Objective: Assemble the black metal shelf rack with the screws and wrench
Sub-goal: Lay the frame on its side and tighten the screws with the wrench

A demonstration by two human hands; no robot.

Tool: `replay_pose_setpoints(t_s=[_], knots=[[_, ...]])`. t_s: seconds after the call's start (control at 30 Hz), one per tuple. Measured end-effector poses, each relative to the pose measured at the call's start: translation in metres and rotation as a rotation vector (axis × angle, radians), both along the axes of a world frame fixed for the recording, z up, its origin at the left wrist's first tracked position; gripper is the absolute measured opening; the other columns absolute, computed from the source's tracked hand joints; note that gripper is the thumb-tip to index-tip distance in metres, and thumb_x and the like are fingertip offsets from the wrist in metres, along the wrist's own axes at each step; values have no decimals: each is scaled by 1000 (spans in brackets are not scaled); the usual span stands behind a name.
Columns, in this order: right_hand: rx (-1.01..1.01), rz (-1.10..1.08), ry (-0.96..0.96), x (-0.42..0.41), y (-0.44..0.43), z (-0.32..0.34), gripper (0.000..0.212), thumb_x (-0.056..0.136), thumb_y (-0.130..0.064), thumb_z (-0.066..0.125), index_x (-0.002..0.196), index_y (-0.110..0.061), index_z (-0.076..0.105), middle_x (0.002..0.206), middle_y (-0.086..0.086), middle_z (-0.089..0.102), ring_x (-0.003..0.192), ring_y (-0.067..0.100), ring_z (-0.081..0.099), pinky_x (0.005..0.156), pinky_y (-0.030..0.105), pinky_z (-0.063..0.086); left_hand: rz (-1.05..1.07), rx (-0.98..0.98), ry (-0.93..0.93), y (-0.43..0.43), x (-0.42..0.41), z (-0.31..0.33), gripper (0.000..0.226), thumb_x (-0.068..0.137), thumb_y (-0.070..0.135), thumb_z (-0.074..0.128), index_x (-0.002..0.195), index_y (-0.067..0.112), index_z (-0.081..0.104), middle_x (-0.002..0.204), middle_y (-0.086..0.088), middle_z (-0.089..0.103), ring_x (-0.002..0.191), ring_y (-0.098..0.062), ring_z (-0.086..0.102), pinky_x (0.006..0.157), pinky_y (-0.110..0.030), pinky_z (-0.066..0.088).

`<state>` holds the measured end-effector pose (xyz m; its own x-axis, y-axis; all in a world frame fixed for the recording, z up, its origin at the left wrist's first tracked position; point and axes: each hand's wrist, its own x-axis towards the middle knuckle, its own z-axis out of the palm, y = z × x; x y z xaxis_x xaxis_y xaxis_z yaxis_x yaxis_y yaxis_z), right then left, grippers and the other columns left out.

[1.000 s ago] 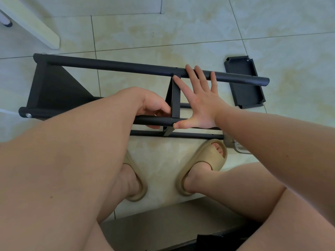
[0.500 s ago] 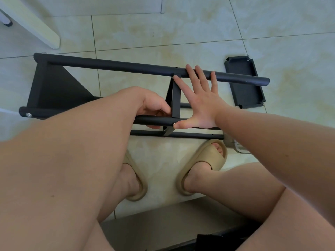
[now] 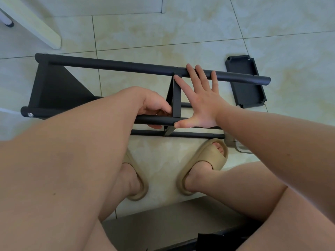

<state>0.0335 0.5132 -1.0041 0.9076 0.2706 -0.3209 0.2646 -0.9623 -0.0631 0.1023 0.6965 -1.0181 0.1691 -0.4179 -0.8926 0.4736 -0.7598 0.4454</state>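
- On the pale tiled floor (image 3: 199,33), a half-built black metal shelf rack (image 3: 54,89) lies on its side, just beyond the person's 2 feet in beige foam slide sandals (image 3: 204,165).
- 2 long round black tubes run left to right: the far tube (image 3: 117,65) and the near tube (image 3: 145,120). A thinner black bar (image 3: 190,134) lies lower, closest to the feet.
- A flat black end panel fills the rack's left end between the tubes, and a narrow black middle panel (image 3: 176,100) stands on edge between them, right of centre.
- A silver screw head (image 3: 30,115) sits in the left end of the near tube.
- The right hand (image 3: 201,105) lies flat and spread against the right face of the middle panel. Its straight fingertips reach the far tube and its thumb tip touches the near tube, with nothing held in its grip.
- The left hand (image 3: 154,105) is curled at the near tube, hard against the left side of the middle panel. Fingers show above the tube and a digit below it. A small metal glint shows inside the grip, but I cannot tell what it holds.
- A loose black rectangular metal tray (image 3: 245,82) lies flat on the floor past the right end of the far tube.
- A white furniture leg (image 3: 32,20) stands at the top left.
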Motion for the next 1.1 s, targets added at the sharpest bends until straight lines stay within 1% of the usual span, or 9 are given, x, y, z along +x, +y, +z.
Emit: replay_pose_setpoints(t_s=[0.2, 0.43, 0.5, 0.57, 0.6, 0.63, 0.8, 0.97, 1.1], knots=[[-4, 3, -3, 0, 0, -1, 133, 57, -102, 34, 159, -33, -16, 165, 13, -25, 152, 36, -24, 117, 67, -11, 8, 13, 7, -1, -1, 1, 32, 95, 15, 58, 124, 3, 67, 107, -12, 68, 103, -23, 62, 108, -45, 47], [2, 3, -10, 0, -1, -1, 133, 56, -102, 33, 159, -34, -16, 165, 13, -24, 152, 36, -23, 118, 66, -13, -3, -20, 19, 1, 0, 0, 31, 96, 14, 56, 123, 4, 67, 108, -11, 68, 102, -22, 62, 106, -42, 48], [1, 4, -8, 0, -1, -1, 133, 56, -102, 33, 159, -34, -16, 165, 13, -25, 152, 36, -24, 117, 66, -13, -18, -26, 14, 1, 0, 1, 22, 95, 16, 58, 109, 6, 72, 94, -8, 70, 87, -20, 64, 92, -37, 55], [0, 5, -7, 0, -1, -1, 133, 56, -102, 34, 159, -33, -16, 165, 13, -25, 152, 36, -24, 117, 66, -13, -62, -13, -5, 1, 0, 2, 15, 93, 20, 60, 91, 12, 72, 74, -2, 67, 68, -15, 60, 70, -29, 51], [0, 5, -8, 0, -1, -1, 133, 56, -102, 35, 159, -33, -16, 165, 13, -25, 152, 36, -24, 117, 66, -13, -85, -2, -19, 1, -1, 3, 14, 93, 23, 61, 89, 13, 71, 71, 0, 67, 66, -15, 58, 67, -27, 49], [0, 5, -9, 0, -1, -1, 133, 57, -102, 35, 159, -33, -16, 165, 13, -25, 152, 36, -24, 117, 66, -13, -101, 6, -31, 0, -1, 3, 14, 93, 24, 61, 89, 14, 71, 72, 1, 68, 68, -15, 58, 69, -28, 49], [4, 5, -10, 0, -1, -2, 133, 56, -103, 33, 159, -33, -16, 165, 13, -24, 152, 36, -24, 117, 66, -13, -115, 14, -85, 0, -2, 3, 14, 93, 21, 62, 99, 12, 72, 93, -3, 73, 96, -22, 63, 108, -38, 41], [8, 6, -14, 0, -1, -2, 133, 57, -103, 33, 159, -33, -16, 166, 14, -23, 152, 36, -23, 117, 67, -12, -83, -32, -109, 1, -3, 3, 16, 92, 11, 59, 84, 16, 72, 77, 2, 73, 88, -19, 65, 106, -36, 44], [6, 5, -17, -1, -1, -2, 133, 56, -103, 32, 159, -33, -15, 166, 13, -23, 152, 36, -23, 117, 67, -12, -65, -62, -123, 0, -5, 5, 20, 92, 4, 56, 88, 16, 71, 84, -1, 74, 95, -20, 65, 106, -35, 44]])
